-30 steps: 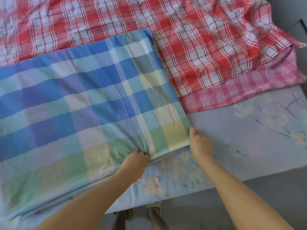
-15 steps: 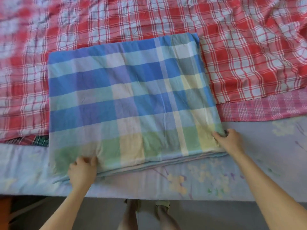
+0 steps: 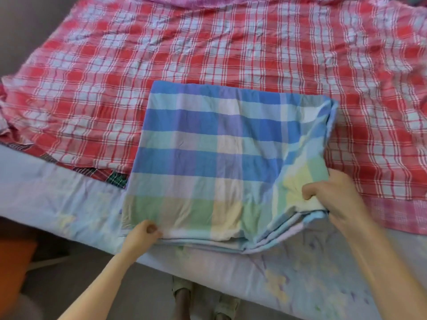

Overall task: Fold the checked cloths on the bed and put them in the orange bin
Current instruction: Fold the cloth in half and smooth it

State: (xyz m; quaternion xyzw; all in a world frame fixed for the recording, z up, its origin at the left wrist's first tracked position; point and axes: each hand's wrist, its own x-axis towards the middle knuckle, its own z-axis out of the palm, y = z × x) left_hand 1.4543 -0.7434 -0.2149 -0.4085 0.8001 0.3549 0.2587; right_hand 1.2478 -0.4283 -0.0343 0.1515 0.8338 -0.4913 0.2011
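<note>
Orange shows low at the person's left: the orange bin point(image 3: 16, 266) stands on the floor beside the bed point(image 3: 300, 280), only part of it in view. Sandalled feet point(image 3: 184, 294) stand against the bed's near edge, which wears a pale floral sheet.

Just past that edge, both hands hold the blue-green checked cloth point(image 3: 219, 158), already folded into a thick, roughly square pad. The left hand point(image 3: 142, 234) has its fingers curled and pinches the near left corner. The right hand point(image 3: 332, 199) grips the near right corner, thumb on top and fingers tucked under the layers, so that corner is bunched and slightly raised.

The pad lies straight ahead of the fingers. Its near edge runs left to right between the two hands, and its far edge rests on the red checked cloth point(image 3: 208, 54). The bin lies to the left and lower down, nearer the left hand, so the carry would probably swing leftward with the right arm reaching across. The loose layers at the right corner could slip open on the way.

A dark plaid cloth point(image 3: 115, 179) peeks out under the red one. A pink checked cloth point(image 3: 404, 215) lies under it at the right.
</note>
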